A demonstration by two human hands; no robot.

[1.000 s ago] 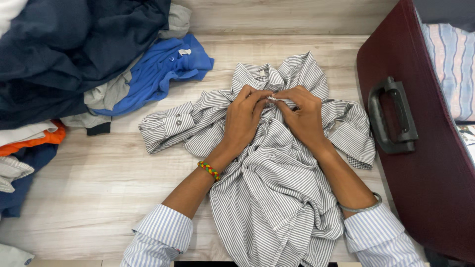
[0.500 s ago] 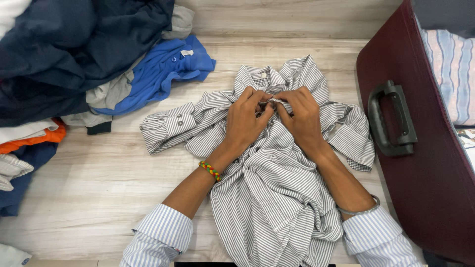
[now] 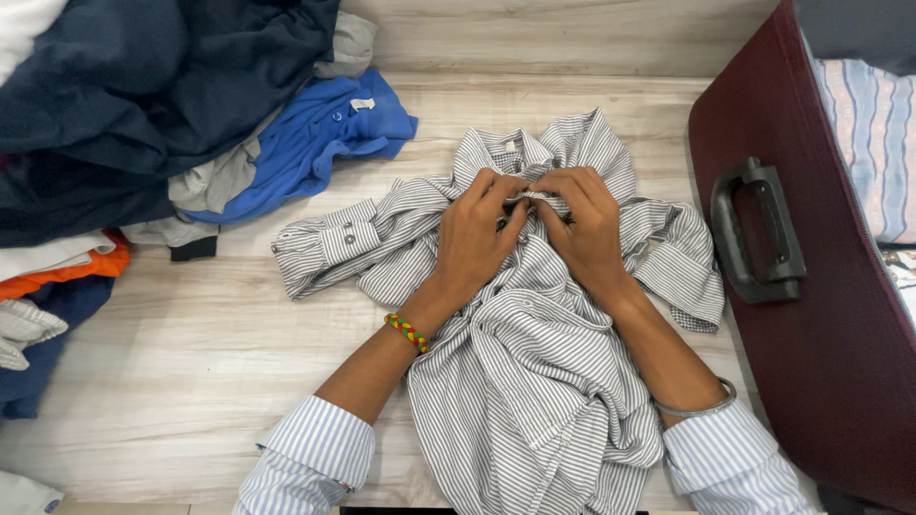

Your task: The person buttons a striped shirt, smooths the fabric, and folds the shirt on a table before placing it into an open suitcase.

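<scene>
A crumpled grey-and-white striped shirt (image 3: 534, 381) lies on the pale wooden surface (image 3: 191, 334), its collar away from me and one cuffed sleeve stretched to the left. My left hand (image 3: 472, 238) and my right hand (image 3: 584, 229) meet just below the collar. Both pinch the shirt's front edges together with their fingertips, which touch each other. A woven coloured band sits on my left wrist, a metal bangle on my right.
A heap of clothes fills the upper left: dark navy fabric (image 3: 124, 95), a blue polo shirt (image 3: 315, 133), grey, orange and white pieces. A maroon suitcase (image 3: 821, 315) with a black handle (image 3: 754, 234) stands along the right edge, striped cloth behind it.
Both hands stay together below the collar; the fingers have shifted slightly on the fabric. The view has drifted a little, nothing else moved.
</scene>
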